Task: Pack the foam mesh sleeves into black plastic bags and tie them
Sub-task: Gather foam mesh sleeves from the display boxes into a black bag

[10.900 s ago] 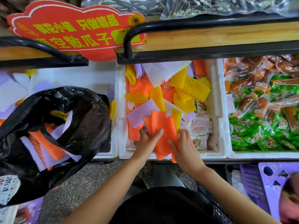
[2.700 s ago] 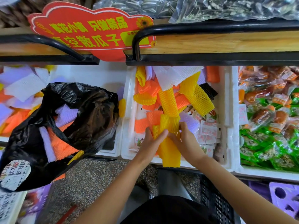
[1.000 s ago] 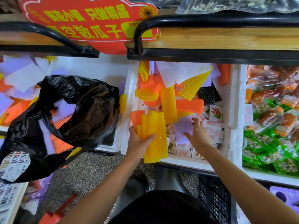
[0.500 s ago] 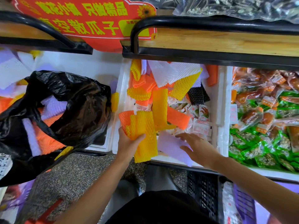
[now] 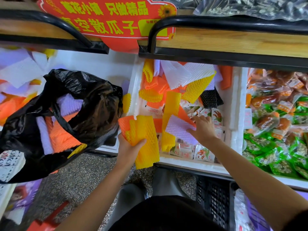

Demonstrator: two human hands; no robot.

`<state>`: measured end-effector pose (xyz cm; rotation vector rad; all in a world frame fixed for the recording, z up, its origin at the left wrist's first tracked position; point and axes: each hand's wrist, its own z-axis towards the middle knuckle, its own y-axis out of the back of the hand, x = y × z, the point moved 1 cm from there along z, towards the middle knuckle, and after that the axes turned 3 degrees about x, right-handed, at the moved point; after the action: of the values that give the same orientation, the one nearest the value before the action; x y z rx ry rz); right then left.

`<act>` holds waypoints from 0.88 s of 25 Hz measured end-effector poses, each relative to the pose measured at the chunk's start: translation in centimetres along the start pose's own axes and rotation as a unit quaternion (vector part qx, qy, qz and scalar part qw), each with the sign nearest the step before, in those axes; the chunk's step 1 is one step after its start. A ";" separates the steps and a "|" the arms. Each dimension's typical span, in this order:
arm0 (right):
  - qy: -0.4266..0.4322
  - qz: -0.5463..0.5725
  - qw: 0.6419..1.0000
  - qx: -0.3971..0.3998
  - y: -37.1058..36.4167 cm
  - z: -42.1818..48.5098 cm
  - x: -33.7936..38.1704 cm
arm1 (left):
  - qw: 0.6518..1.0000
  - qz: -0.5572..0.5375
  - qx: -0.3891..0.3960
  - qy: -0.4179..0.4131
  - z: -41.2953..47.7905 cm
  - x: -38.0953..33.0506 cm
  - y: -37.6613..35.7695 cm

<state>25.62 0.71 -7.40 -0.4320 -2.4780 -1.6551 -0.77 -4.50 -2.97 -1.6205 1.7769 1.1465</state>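
Note:
My left hand [image 5: 129, 148] grips a stack of yellow and orange foam mesh sleeves [image 5: 144, 135] at the front left corner of the white foam bin [image 5: 235, 114]. My right hand [image 5: 202, 129] pinches a pale purple sleeve [image 5: 179, 129] and an orange sleeve [image 5: 183, 114] lying over the snack packets inside the bin. More yellow, orange and white sleeves [image 5: 188, 77] pile at the bin's back. An open black plastic bag [image 5: 93, 104] hangs at the left, holding orange and purple sleeves.
A red sign [image 5: 106, 19] and black metal rail [image 5: 216, 20] sit on the wooden shelf above. A bin of green and brown snack packs [image 5: 280, 124] stands at the right. A black crate [image 5: 213, 200] lies below on the speckled floor.
My left hand has kept the yellow and orange stack, drifting slightly toward the bag. My right hand has reached farther into the bin and taken hold of the purple sleeve.

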 end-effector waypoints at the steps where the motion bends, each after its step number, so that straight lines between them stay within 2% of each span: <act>1: -0.001 0.008 1.000 -0.013 0.6 -0.5 -0.1 | 1.000 0.000 -0.001 0.007 -0.1 0.2 0.1; 5: -0.034 0.171 0.985 -0.010 3.6 -4.1 0.0 | 0.999 0.006 0.036 0.006 -0.4 0.4 -0.8; 8: -0.022 0.232 0.969 -0.086 5.0 -7.8 0.7 | 0.994 0.011 0.100 -0.031 -1.4 -0.7 -2.0; 10: -0.003 0.289 0.945 -0.154 5.6 -10.6 2.0 | 0.988 0.013 0.121 -0.098 -2.4 -2.1 -2.5; 12: 0.027 0.330 0.919 -0.215 6.1 -13.6 4.4 | 0.973 0.005 0.116 -0.198 -4.0 -4.2 -2.4; 16: 0.125 0.342 0.880 -0.304 8.0 -18.5 11.8 | 0.911 -0.019 0.118 -0.396 -8.3 -8.0 1.3; 19: 0.165 0.358 0.856 -0.334 8.6 -20.2 17.3 | 0.879 -0.045 0.092 -0.467 -10.3 -8.7 6.1; 22: 0.225 0.329 0.845 -0.356 8.9 -21.1 22.9 | 0.863 -0.107 0.049 -0.491 -10.3 -8.5 11.7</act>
<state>5.53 -11.83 14.71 -0.7479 -1.1227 -1.9670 -8.51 -8.75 12.45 -0.8425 0.9302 1.3785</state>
